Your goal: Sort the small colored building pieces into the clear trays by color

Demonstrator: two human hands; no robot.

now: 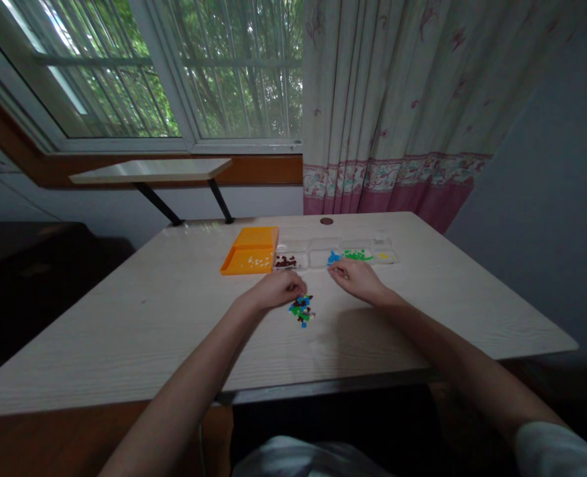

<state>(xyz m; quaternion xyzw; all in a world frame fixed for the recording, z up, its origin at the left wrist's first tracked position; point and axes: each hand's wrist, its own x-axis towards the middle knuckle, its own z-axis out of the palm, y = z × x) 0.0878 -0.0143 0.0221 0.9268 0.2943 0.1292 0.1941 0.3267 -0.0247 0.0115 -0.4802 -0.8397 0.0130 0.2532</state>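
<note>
A small mixed pile of tiny pieces (pixel 301 309), blue, green, dark brown and whitish, lies on the table. At its upper left edge is my left hand (pixel 281 287), fingers curled together; whatever they hold is too small to see. My right hand (pixel 359 278) is over the front edge of a clear container, beside the blue pieces (pixel 333 256). Its fingertips are pinched, and I cannot make out what is between them. Green pieces (pixel 357 254) and a few yellow pieces (pixel 384 256) lie in compartments to the right, dark brown pieces (pixel 286 262) to the left.
An open orange box (pixel 250 240) with white pieces stands left of the clear containers (pixel 318 260). The pale wooden table (pixel 174 318) has a round dark cable hole (pixel 326 221) at the back. A raised shelf (pixel 157 172) on black legs stands at the back left.
</note>
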